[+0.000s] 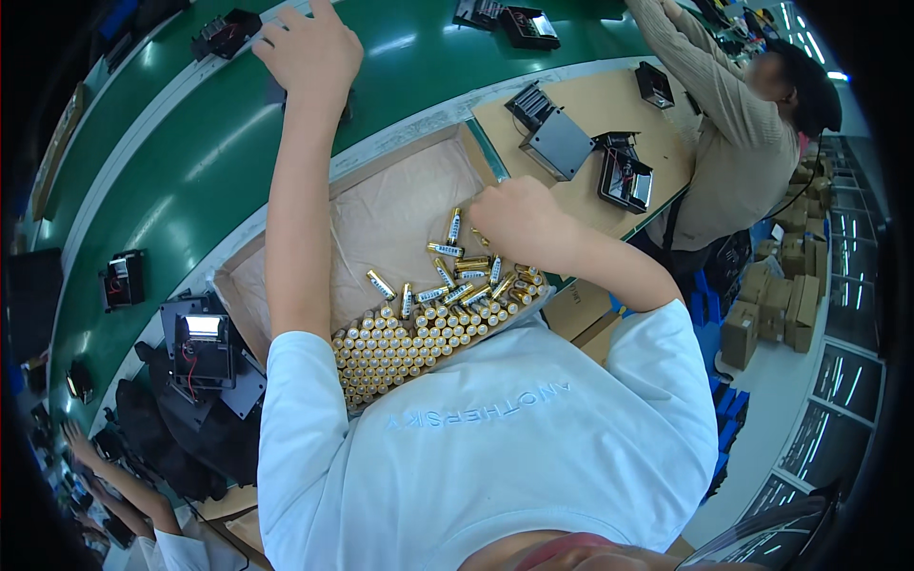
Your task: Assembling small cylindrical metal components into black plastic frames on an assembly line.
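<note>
in the head view, the cylindrical dry-cell batteries are in the shallow cardboard box in front of the person, many packed upright in rows, others lying loose on top. each cell should be small, rigid and fairly dense, light enough for one hand; the smooth jacket looks a little slippery, and a cell on its side would probably roll. the best hold is likely around the middle of the barrel, thumb against fingertips — the loose ones give more to grip than the packed ones, which show little beyond their ends.

the two hands are well apart. the left hand is spread over the green conveyor belt, beside a black battery-holder unit; no cell shows in it, though its palm faces away and the picture's upper edge cuts a fingertip. the right hand is bent down at the box's right side, its fingers mostly hidden behind its own back — a gold cell shows just by them, but i cannot tell whether it is gripped. a dark thing behind the left wrist is mostly covered.
</note>
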A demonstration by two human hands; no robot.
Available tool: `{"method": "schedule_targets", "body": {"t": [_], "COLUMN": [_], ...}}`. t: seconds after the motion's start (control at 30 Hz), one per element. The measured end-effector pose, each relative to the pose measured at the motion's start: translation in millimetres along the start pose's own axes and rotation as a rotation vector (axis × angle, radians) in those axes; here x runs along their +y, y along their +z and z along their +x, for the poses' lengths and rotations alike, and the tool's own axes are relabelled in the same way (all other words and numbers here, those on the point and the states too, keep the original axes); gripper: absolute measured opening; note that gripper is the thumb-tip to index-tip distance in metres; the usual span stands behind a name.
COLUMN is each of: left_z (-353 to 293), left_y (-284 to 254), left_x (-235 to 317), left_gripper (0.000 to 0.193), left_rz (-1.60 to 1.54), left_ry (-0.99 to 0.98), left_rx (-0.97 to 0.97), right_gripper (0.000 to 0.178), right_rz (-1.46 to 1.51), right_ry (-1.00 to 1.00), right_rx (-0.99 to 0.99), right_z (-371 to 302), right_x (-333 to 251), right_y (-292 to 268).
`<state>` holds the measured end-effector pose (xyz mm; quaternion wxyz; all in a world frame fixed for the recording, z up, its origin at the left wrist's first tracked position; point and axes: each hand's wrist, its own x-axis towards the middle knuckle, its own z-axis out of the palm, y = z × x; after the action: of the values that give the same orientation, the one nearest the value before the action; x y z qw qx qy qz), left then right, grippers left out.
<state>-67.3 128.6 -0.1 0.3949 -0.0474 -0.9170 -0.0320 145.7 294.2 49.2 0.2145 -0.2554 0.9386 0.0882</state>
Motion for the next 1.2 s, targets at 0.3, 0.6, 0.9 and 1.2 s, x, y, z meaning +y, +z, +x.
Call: {"method": "schedule_targets", "body": {"t": [0.3, 0.6, 0.9, 1.2], "left_z": [11, 34, 32, 11], "left_y": [0, 146, 84, 31], "left_x": [49, 83, 64, 56], "left_gripper": [0.042, 0.032, 0.023, 0.034], "left_rz": [-0.478, -0.57, -0.772, -1.399], "left_ry": [0.144, 0.559, 0.439, -0.367], "left_rx": [-0.688, -0.681, -0.634, -0.932], "right_gripper": [0.015, 0.017, 0.023, 0.033], "right_rz": [0.067, 0.156, 0.93, 0.72], "right_ry": [-0.117, -0.179, 0.358, 0.482], "right_rx": [0.028, 0.023, 0.83, 0.934], "right_z": [23, 16, 33, 130], "right_x": [7, 24, 105, 127], "right_y": [28, 13, -11, -31]}}
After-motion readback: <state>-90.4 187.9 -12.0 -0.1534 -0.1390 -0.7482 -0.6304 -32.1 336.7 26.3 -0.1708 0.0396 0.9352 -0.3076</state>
